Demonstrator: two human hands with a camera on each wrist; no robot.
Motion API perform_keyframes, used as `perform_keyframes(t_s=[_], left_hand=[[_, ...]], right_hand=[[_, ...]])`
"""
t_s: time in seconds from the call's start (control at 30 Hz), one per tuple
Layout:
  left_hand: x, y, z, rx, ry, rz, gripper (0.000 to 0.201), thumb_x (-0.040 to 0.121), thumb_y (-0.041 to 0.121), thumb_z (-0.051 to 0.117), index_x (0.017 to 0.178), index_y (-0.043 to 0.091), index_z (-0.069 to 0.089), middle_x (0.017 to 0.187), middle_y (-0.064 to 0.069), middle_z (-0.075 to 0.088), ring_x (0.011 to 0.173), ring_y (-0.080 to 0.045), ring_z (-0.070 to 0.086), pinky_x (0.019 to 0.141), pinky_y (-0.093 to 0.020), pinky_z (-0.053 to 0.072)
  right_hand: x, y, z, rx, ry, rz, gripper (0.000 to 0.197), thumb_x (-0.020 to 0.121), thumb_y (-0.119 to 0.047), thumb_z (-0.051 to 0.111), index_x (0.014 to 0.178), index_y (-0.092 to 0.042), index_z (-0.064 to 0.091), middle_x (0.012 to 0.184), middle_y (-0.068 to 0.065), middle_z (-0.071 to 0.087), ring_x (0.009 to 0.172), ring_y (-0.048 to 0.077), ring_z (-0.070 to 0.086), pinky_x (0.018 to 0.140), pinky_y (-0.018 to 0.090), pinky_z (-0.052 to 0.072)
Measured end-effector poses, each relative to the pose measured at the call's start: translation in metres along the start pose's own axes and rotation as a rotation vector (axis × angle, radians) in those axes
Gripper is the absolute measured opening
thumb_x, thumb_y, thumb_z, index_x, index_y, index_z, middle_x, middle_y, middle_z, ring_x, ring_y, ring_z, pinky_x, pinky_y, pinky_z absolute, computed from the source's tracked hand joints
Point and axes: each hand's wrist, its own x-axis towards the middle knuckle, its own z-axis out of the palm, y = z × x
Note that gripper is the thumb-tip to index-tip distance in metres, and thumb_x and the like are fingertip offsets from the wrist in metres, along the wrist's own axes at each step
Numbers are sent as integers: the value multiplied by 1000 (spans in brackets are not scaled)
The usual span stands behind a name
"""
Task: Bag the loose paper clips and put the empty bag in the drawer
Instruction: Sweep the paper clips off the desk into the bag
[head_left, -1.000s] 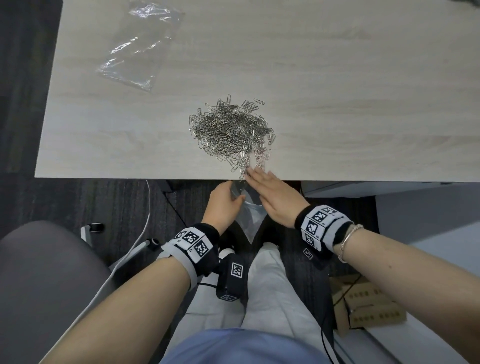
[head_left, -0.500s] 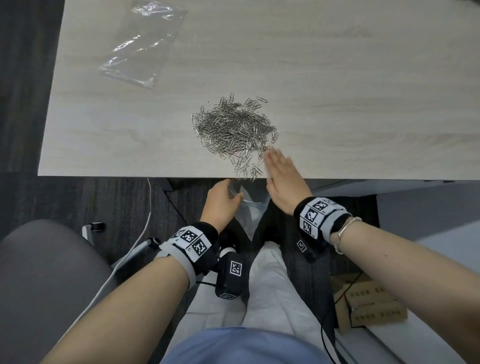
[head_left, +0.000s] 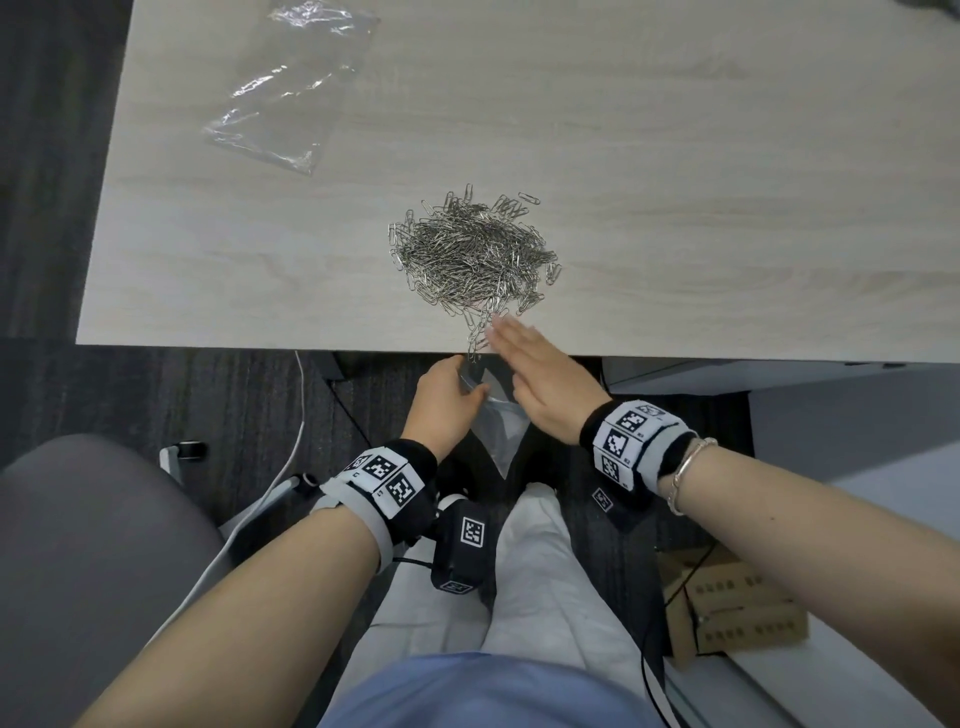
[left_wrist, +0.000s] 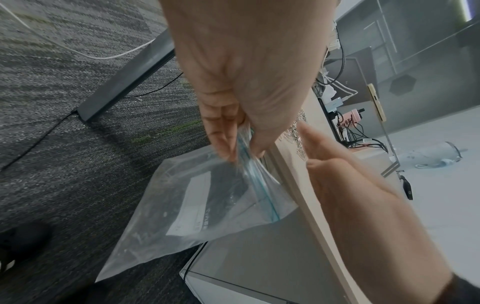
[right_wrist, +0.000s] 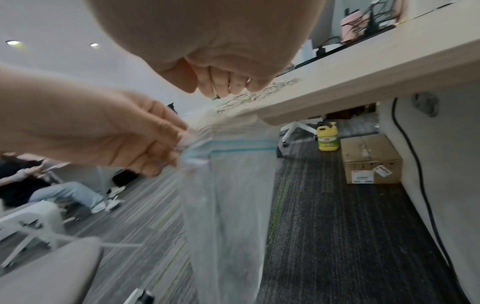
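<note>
A heap of silver paper clips (head_left: 470, 252) lies near the front edge of the pale wooden desk (head_left: 675, 156). A thin trail of clips (head_left: 478, 332) reaches the edge. My left hand (head_left: 447, 400) pinches the blue-striped mouth of a clear zip bag (left_wrist: 197, 205) and holds it just below the desk edge. The bag (right_wrist: 228, 205) hangs down from that pinch. My right hand (head_left: 535, 364) lies flat with straight fingers on the desk edge, beside the trail of clips. A second clear bag (head_left: 291, 88) lies flat at the desk's far left.
A grey chair (head_left: 88, 561) is at my left. A cardboard box (head_left: 737, 608) sits on the floor at my right, and another box (right_wrist: 369, 160) with a yellow bottle (right_wrist: 327, 138) is under the desk. A grey cabinet (head_left: 727, 369) stands below the desk at right.
My right hand went forward onto the desk beside the clips, then drew back toward the edge, dragging a trail of clips with it. The left hand kept holding the bag under the edge.
</note>
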Motion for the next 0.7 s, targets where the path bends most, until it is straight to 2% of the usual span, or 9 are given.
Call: perform_keyframes(t_s=[0.1,0.2,0.27,0.37,0.5,0.63,0.7], left_hand=[[-2,-1,-5,-3,33,-13,20,86,16,63,105,9,59,93,-14,66,91,-31,65,83,-41,54],[-3,-2,-11,-14,54,-24,33,87,15,62,117,3,56,98,-16,66,93,-29,64,87,-39,52],[-3,-3,-12,-16,46,-19,31,87,16,62,115,5,57,96,-13,65,92,-25,62,86,-36,51],[-3,-4,-11,-7,43,-16,18,86,17,62,101,8,58,90,-12,64,90,-28,63,78,-33,49],[-4,-2,-10,-5,41,-12,8,87,16,60,93,11,57,74,5,53,82,-24,59,74,-32,47],[-3,-5,-10,-26,33,-10,12,86,17,60,96,12,60,83,-5,62,87,-29,63,80,-39,53],[-2,-6,-10,-19,36,-16,13,85,17,63,96,11,59,90,-11,66,89,-30,64,81,-37,52]], right_hand=[[19,1,-9,-91,23,77,61,93,-10,35,149,-9,10,158,10,3,146,19,-3,117,28,-7],[31,2,-9,-194,-18,81,61,95,-16,34,149,-9,7,158,10,1,146,21,-4,116,30,-9],[29,2,-5,-214,-44,68,59,96,-17,33,149,-9,8,158,10,2,146,22,-3,116,31,-8],[18,0,2,-204,-78,17,59,96,-17,33,149,-9,8,158,9,2,146,20,-3,116,30,-7],[1,-6,11,-116,-114,-86,55,96,-12,33,148,-7,16,158,9,7,146,18,1,116,27,-4],[-5,-4,11,-18,-72,-122,51,94,-9,32,144,-5,29,155,11,21,145,20,14,117,26,4],[-2,1,7,-11,2,-112,51,92,-10,30,142,-4,33,153,12,27,143,22,19,117,25,7]])
